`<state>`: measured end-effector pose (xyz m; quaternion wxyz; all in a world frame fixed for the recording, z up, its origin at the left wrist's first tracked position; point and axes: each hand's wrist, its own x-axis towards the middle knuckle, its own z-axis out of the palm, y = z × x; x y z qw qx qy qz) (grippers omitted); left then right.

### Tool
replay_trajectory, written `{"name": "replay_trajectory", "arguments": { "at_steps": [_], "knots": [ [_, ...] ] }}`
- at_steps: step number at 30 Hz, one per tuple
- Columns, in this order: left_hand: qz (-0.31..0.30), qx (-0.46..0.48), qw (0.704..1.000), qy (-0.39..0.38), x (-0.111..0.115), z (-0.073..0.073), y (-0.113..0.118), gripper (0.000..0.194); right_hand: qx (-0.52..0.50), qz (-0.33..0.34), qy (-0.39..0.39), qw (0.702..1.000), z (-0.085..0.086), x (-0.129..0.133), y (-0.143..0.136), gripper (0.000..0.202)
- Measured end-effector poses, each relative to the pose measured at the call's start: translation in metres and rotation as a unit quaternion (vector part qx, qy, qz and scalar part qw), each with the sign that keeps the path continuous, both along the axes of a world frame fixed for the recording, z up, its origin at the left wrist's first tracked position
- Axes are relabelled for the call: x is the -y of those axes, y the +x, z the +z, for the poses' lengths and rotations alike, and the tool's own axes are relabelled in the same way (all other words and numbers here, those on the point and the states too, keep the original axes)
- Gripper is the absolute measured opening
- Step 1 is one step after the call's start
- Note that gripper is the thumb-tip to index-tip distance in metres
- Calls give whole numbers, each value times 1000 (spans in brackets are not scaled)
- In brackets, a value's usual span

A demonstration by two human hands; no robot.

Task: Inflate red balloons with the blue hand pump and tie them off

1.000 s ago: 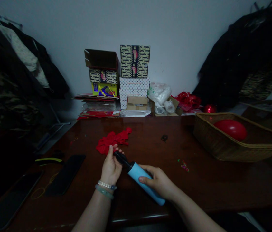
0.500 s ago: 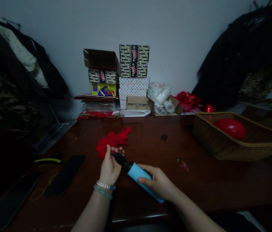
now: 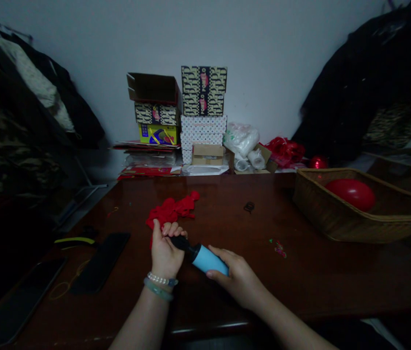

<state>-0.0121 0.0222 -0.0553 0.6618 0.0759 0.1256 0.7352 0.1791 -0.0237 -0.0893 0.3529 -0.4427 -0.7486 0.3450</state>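
A light blue balloon pump (image 3: 210,260) with a black end lies across both hands above the table's front part. My left hand (image 3: 169,250), palm up, has its fingers curled round the black end. My right hand (image 3: 240,279) is wrapped round the blue barrel and hides its lower end. Just beyond my left fingers lies a crumpled heap of red pieces (image 3: 172,209), which look like limp balloons. A bracelet of white beads (image 3: 159,278) and a pale green bangle (image 3: 157,290) are on my left wrist.
A wicker basket (image 3: 354,232) holding a round red balloon (image 3: 351,193) stands at right. Small coloured bits (image 3: 280,249) and a dark coil (image 3: 249,207) lie on the table (image 3: 223,194). Dark flat devices (image 3: 101,262) are at left. Boxes (image 3: 204,92) are stacked behind.
My left fingers have curled further round the pump's black end. The barrel's lower end, visible before, is now out of sight at my right hand. The view has shifted slightly.
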Motion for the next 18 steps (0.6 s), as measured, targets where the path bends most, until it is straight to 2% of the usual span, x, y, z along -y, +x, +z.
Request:
{"name": "replay_trajectory", "arguments": {
  "at_steps": [3,7,9,14,18],
  "knots": [
    [9,-22,1000,-2,-1,1,-1,32,-25,10,-22,999,2,0,-1,55],
    [56,-96,992,-66,-3,2,0,14,-47,38,-46,997,10,0,-1,52],
    [60,-103,990,-71,-3,2,1,12,-48,51,-45,997,13,0,-1,51],
    [-2,-26,1000,17,0,2,1,34,-47,45,-40,997,11,-1,-2,50],
    [-18,5,1000,16,0,3,-3,45,-48,49,-28,997,7,1,-5,50]
  ]
}}
